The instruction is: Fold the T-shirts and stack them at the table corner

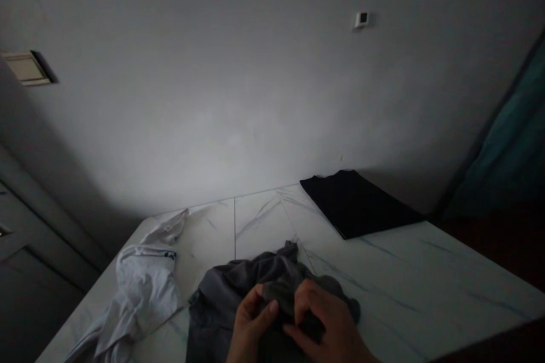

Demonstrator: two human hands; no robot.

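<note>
Head view: gray garment (pixel 230 286) bunched on the tabletop (pixel 426 278), nearer the wearer and left of the black cloth (pixel 353 204). Left hand (pixel 253 323): narrow grip, thumb and fingers pinching gray fabric. Right hand (pixel 326 317): fingers curled tight onto the same fabric. Risks: loose folds could get pinched together, or a shallow pinch slip. Dark fabric, dim light: easy to grab the wrong layer. White garment (pixel 145 283), farther left of black cloth, could snag if the gray spreads.
</note>
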